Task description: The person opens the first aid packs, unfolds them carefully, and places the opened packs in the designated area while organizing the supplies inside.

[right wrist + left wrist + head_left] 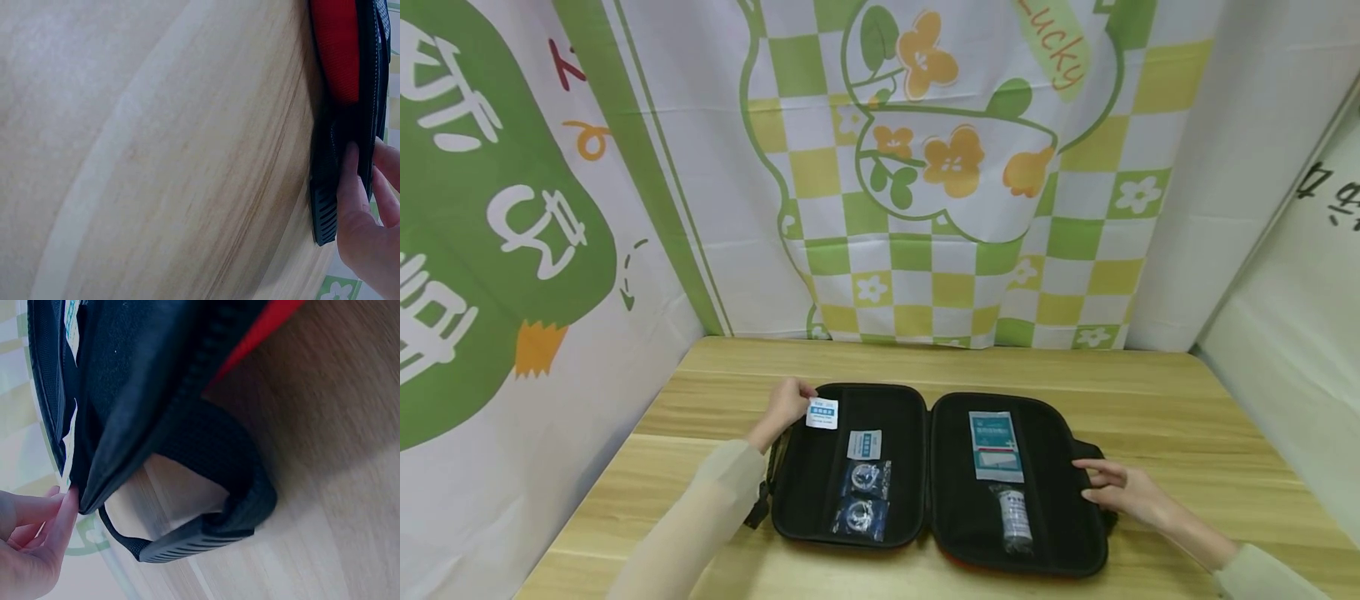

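Note:
A black zip case (805,492) lies spread out flat on the wooden table. At its upper left corner my left hand (786,406) pinches a small white-and-blue sachet (822,414) by its edge. My right hand (1123,490) grips the rim of the right half, thumb on the outer side in the right wrist view. In the left half lie a similar sachet (864,445) and two clear-wrapped white rings (860,517). The right half holds a teal-and-white flat packet (996,446) and a wrapped white roll (1017,518).
A carry handle (197,540) sticks out from the case's left side. The case's outer shell (336,50) is red. Printed curtains (940,283) hang behind and beside the wooden table (700,417).

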Action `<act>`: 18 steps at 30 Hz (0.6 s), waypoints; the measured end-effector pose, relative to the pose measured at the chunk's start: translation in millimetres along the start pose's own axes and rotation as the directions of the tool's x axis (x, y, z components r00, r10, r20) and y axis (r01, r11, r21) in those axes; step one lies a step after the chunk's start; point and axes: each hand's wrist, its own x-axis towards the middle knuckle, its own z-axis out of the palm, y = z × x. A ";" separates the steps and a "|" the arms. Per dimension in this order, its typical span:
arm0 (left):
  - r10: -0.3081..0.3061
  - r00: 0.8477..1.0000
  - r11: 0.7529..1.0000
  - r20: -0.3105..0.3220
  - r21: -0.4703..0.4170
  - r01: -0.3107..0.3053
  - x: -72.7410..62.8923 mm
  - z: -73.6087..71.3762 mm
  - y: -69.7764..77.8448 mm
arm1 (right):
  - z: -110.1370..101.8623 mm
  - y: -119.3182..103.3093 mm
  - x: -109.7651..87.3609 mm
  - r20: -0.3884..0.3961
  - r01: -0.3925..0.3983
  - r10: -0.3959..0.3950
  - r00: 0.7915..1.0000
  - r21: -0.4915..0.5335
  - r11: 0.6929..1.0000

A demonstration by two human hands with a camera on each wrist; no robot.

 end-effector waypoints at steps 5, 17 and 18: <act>0.030 1.000 0.999 -0.005 0.013 -0.030 17.6 20.5 -23.8 | -0.6 0.7 0.7 0.002 0.001 -0.001 1.000 -0.009 1.000; 0.124 0.991 0.972 -0.051 0.209 -0.111 88.2 98.8 -123.3 | -0.6 -1.0 -0.9 0.001 -0.009 0.009 1.000 -0.003 1.000; 0.120 0.991 0.968 -0.052 0.229 -0.105 78.5 90.1 -106.8 | -0.4 -1.2 -0.9 0.001 -0.014 0.014 1.000 -0.001 1.000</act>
